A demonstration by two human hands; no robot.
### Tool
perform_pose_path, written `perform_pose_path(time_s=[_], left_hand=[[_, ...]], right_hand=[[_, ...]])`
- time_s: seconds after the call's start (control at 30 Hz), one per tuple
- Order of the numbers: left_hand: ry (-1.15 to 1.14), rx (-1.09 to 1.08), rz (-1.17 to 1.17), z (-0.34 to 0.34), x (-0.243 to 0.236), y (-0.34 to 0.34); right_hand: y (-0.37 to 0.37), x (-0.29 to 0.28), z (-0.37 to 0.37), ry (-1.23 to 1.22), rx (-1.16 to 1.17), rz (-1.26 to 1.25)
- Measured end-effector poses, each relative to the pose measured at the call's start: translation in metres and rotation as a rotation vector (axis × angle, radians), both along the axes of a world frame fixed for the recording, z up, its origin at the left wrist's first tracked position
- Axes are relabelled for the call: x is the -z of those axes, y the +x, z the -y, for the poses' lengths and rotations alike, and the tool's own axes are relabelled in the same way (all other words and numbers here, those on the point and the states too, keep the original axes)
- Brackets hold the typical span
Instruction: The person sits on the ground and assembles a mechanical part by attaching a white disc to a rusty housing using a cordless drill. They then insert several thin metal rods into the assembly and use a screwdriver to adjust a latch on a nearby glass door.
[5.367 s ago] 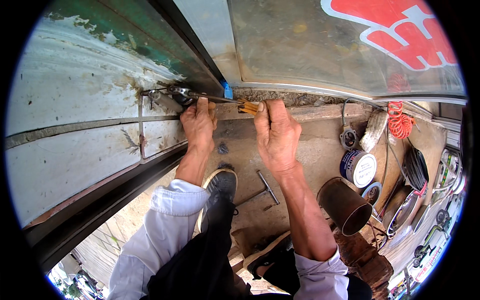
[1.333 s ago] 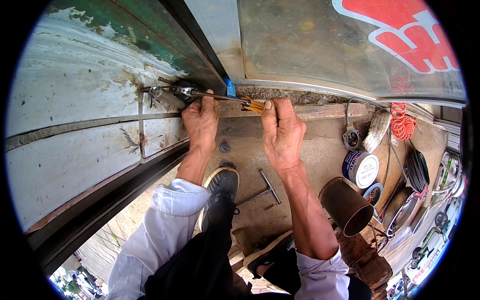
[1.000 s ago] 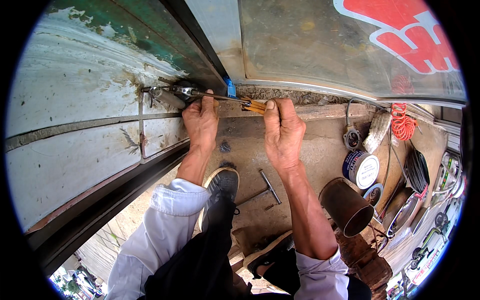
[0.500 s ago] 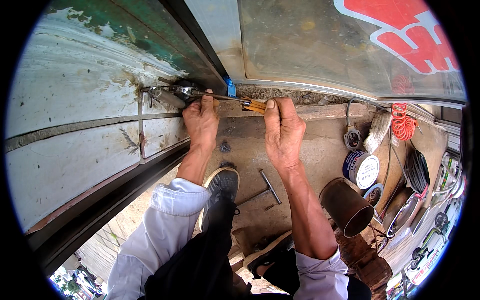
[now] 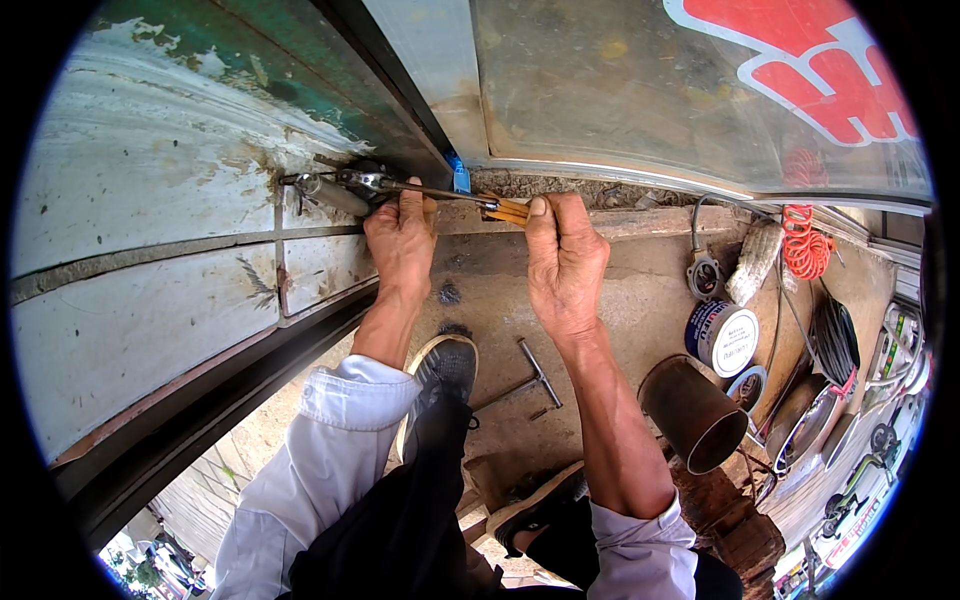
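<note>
A long-shafted screwdriver (image 5: 455,193) with an orange handle lies nearly level in front of me. My right hand (image 5: 568,265) is closed around the handle, its thumb on top. My left hand (image 5: 400,245) pinches the shaft's left part, thumb upward; a small orange piece shows beside its fingers, its kind unclear. The shaft's left end meets a shiny metal fitting (image 5: 362,180) low on the tiled wall, next to a grey metal cylinder (image 5: 332,194). My left fingers partly hide where they meet.
A T-handled wrench (image 5: 541,372) lies on the floor by my shoe (image 5: 443,375). To the right stand a rusty metal cylinder (image 5: 685,405), a white-lidded tub (image 5: 728,340), a red coiled hose (image 5: 805,245) and black cable (image 5: 833,335). A glass door panel (image 5: 620,90) rises ahead.
Hardly anything differs. Both hands keep their grip in nearly the same place, and the whole view has shifted very slightly.
</note>
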State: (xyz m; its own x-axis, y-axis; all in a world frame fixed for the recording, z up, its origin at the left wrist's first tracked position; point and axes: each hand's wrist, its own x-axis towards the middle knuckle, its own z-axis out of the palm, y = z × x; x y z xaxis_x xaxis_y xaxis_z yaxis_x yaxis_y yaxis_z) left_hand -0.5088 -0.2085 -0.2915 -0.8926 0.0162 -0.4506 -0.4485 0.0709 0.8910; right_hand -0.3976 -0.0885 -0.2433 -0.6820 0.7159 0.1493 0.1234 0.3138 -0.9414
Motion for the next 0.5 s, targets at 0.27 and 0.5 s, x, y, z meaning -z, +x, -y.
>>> perform_pose_path(time_s=[0.27,0.5], left_hand=[[0.000,0.001,0.025,-0.0001,-0.0015,-0.0013],[0.016,-0.011,0.036,-0.0013,0.0002,-0.0019]], right_hand=[[0.0008,-0.0034,-0.0007,-0.056,-0.006,0.063],[-0.0004,-0.0032,-0.0006,-0.020,-0.009,0.021]])
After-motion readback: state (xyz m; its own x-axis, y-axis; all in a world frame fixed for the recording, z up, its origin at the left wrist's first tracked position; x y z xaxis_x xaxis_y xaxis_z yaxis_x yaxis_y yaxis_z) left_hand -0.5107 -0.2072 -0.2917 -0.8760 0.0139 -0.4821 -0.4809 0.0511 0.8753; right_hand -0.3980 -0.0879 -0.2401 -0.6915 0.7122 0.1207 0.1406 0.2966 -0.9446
